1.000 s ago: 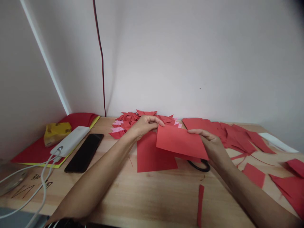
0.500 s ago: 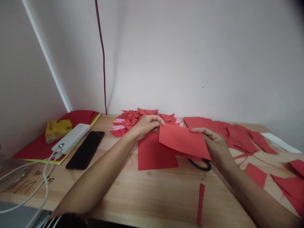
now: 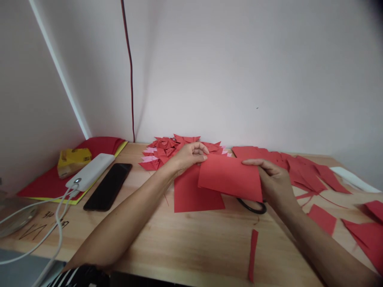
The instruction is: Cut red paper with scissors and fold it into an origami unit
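A red paper sheet is held a little above the wooden table, gripped at both ends. My left hand pinches its upper left corner. My right hand grips its right edge, fingers curled over the top. Under it lies another red sheet flat on the table. Black scissors show partly below the held sheet, near my right hand.
A pile of folded red and pink paper pieces lies by the wall. Cut red sheets spread to the right, a red strip near the front edge. At left lie a black phone, white power bank with cables, and yellow packet.
The held red sheet has turned from tilted to nearly level, and both hands have shifted slightly with it. The rest of the table is unchanged.
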A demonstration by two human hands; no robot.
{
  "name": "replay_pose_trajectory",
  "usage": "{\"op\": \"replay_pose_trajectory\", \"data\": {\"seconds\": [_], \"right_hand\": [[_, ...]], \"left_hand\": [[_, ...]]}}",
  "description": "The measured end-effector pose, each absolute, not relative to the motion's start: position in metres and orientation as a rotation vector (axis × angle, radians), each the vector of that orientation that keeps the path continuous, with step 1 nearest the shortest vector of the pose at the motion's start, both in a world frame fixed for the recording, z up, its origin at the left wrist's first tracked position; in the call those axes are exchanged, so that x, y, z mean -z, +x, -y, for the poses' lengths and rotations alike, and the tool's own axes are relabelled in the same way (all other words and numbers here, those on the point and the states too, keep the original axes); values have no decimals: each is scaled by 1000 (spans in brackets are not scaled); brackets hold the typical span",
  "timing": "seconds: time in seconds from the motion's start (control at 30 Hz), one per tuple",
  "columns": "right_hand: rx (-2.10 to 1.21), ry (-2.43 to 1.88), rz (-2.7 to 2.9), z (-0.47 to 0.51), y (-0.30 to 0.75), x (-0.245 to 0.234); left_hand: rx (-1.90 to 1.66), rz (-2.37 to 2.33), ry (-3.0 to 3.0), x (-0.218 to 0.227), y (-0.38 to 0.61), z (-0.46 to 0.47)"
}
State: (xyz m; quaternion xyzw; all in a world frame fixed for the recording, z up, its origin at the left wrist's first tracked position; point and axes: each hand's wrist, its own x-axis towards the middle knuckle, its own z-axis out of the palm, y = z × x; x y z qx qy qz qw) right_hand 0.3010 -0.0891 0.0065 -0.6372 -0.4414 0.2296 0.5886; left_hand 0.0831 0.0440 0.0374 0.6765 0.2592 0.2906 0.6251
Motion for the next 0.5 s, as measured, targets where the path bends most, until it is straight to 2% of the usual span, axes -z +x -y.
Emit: {"op": "replay_pose_trajectory", "data": {"seconds": [0.2, 0.37, 0.5], "right_hand": [[-712, -1419, 975, 85, 300, -8], [-801, -1256, 949, 77, 310, -6], [-726, -1475, 1189, 82, 309, -8]], "left_hand": [[-758, -624, 1763, -40, 82, -45], [-672, -535, 1872, -46, 83, -40], [-571, -474, 1905, -48, 87, -31]]}}
